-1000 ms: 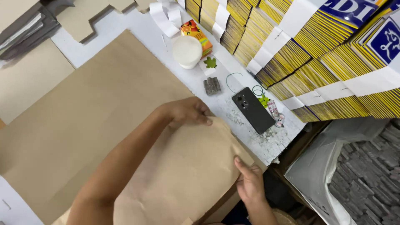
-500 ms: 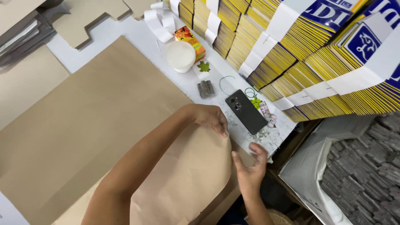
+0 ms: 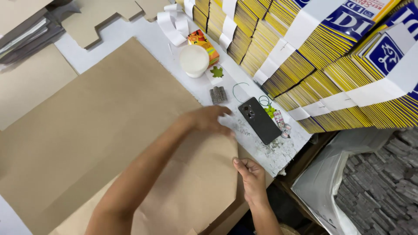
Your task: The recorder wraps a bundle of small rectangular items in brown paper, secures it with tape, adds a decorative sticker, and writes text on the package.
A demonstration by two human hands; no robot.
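A large brown paper sheet (image 3: 100, 126) covers most of the white table. Its near right part is folded over into a flap (image 3: 191, 182). My left hand (image 3: 209, 119) presses flat on the far corner of that flap, fingers spread toward a black phone (image 3: 260, 120). My right hand (image 3: 250, 176) pinches the flap's right edge near the table's front edge. Neither hand lifts the paper off the table.
Tall banded stacks of yellow and blue printed sheets (image 3: 331, 56) fill the right and far side. A white round lid (image 3: 194, 60), an orange carton (image 3: 204, 43), a bundle of clips (image 3: 218, 94) and white paper strips (image 3: 172, 26) lie beyond the phone. Cardboard pieces (image 3: 30, 82) lie at left.
My left hand slid farther right along the fold toward the phone. My right hand moved up from the table edge onto the flap's right edge.
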